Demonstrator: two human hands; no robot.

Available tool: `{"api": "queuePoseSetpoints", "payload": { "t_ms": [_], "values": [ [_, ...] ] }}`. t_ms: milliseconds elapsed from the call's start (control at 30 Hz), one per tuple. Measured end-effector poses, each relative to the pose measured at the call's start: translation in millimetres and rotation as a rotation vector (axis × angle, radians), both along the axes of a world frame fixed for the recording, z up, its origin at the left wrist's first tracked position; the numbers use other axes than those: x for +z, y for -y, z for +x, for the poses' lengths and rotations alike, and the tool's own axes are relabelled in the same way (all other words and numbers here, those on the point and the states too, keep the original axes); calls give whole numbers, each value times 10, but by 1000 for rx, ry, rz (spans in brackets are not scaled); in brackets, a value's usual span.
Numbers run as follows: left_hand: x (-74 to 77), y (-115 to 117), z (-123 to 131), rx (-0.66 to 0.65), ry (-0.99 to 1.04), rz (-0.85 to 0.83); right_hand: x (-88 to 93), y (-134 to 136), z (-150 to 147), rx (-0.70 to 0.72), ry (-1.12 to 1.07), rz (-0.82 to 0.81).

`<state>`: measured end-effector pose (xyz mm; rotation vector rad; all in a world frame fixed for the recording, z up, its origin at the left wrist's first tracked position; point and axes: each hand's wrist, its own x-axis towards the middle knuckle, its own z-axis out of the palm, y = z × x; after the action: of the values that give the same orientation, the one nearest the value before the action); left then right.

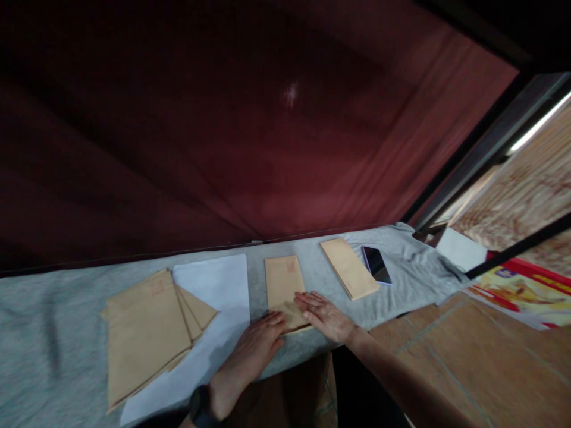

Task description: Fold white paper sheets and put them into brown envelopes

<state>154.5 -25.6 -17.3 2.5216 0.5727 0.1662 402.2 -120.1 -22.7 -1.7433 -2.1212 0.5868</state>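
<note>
A folded brown envelope (284, 279) with a faint red mark near its top lies before me on the grey cloth. My left hand (263, 336) rests on its lower left corner, fingers stretched over the paper and thumb by the near edge. On its right side, my right hand (323, 316) lies flat with fingers extended. A narrow folded stack of brown paper (348, 268), apparently envelopes, is to the right. Several larger brown envelopes (147, 333) lie fanned out at the left, partly over white paper (223, 291).
A phone (377, 265) lies beside the folded stack. The grey cloth (53, 333) covers a long narrow surface backed by a dark red panel (267, 148). At the right are a tiled floor (437, 351) and a red and yellow printed package (526, 291).
</note>
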Motion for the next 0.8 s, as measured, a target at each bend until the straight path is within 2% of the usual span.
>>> {"api": "queuePoseSetpoints", "payload": {
  "t_ms": [133,267,433,600,700,800],
  "values": [
    [-64,-21,10,-9,87,36,69,191,-124,-3,-39,31],
    [-123,-41,16,23,69,88,68,324,-231,-55,-67,87],
    [-34,7,28,23,42,80,-78,441,-277,-114,-141,124],
    [72,63,76,18,-4,96,-289,466,-337,-268,-316,245],
    [40,70,92,53,-10,124,-338,436,-424,-361,-335,309],
    [-54,71,79,70,21,154,-336,408,-500,-428,-281,328]
  ]
}}
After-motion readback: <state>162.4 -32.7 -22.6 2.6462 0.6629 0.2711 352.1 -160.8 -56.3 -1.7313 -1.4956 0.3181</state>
